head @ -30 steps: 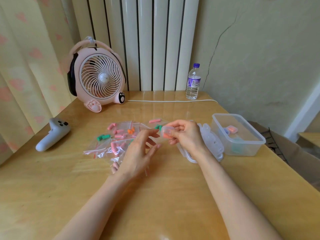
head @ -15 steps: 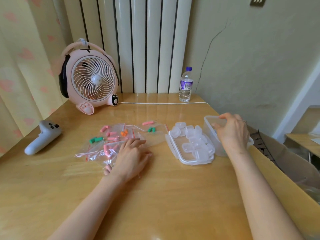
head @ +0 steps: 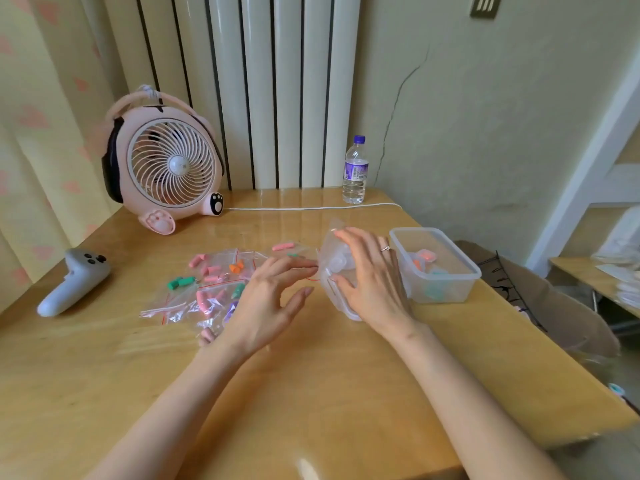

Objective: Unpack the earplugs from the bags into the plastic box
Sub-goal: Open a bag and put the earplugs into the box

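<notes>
Several clear zip bags with pink, green and orange earplugs lie on the wooden table, left of my hands. My right hand is cupped round an upright clear bag that has a small clear case in it, thumb below and fingers above. My left hand hovers with straight fingers whose tips touch that bag's left edge; its thumb stays apart. The clear plastic box stands just right of my right hand and holds orange, pink and teal pieces. Its lid lies mostly hidden under my right hand.
A pink desk fan stands at the back left, its white cable running along the back edge to a water bottle. A grey controller lies at the far left. The table's right edge runs just beyond the box.
My right hand came back from the plastic box to the lid area and now holds a clear bag upright. My left hand lifted off the bags and reached to that bag's edge.
</notes>
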`<control>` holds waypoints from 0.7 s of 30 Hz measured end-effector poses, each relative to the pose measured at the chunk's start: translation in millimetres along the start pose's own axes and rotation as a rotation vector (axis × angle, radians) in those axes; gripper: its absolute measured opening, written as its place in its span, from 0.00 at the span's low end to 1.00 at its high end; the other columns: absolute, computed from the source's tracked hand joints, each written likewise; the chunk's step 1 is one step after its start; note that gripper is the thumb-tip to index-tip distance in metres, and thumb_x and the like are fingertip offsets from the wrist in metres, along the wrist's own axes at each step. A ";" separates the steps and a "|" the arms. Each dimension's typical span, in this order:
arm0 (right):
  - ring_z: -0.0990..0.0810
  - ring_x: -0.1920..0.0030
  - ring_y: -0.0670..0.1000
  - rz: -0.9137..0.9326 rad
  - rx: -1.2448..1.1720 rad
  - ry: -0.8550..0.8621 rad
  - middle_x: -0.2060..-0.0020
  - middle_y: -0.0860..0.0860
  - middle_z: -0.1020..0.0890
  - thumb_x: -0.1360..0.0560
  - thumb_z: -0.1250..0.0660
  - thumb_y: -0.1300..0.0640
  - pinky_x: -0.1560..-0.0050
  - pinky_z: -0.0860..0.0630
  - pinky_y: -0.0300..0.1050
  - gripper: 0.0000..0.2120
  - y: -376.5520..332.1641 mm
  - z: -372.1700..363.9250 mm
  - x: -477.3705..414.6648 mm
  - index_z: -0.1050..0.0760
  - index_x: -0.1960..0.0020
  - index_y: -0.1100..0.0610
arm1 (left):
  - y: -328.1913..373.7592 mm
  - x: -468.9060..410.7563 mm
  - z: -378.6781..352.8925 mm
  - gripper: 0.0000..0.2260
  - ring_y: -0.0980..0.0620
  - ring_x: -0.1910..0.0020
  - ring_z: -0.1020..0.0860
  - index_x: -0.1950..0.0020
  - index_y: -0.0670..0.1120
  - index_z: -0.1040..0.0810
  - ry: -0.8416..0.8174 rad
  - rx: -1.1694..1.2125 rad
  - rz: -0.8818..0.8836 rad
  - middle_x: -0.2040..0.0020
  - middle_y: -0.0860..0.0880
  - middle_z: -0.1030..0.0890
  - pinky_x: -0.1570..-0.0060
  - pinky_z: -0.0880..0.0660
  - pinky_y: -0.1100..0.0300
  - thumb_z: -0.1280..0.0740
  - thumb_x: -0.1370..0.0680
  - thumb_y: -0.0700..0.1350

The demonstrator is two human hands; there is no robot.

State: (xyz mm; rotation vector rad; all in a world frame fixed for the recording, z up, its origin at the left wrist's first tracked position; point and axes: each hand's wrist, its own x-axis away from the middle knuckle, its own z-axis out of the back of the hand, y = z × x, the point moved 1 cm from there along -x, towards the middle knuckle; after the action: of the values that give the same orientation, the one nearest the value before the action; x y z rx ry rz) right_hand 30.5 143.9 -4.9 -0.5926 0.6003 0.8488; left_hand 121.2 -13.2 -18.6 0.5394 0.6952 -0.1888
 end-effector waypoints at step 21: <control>0.22 0.61 0.43 -0.495 -0.070 0.199 0.61 0.47 0.18 0.29 0.29 0.65 0.55 0.25 0.32 0.06 91.8 182.3 145.4 0.19 0.54 0.55 | 132.7 -19.2 -92.5 0.07 0.49 0.49 0.20 0.45 0.45 0.24 -0.336 0.546 0.175 0.46 0.48 0.19 0.46 0.25 0.60 0.34 0.23 0.40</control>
State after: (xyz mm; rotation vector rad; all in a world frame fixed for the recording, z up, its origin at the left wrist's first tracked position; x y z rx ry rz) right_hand 75.6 390.4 -2.0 -0.8521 0.5707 0.3480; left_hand 100.1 148.1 -11.0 1.0588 0.2580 -0.2999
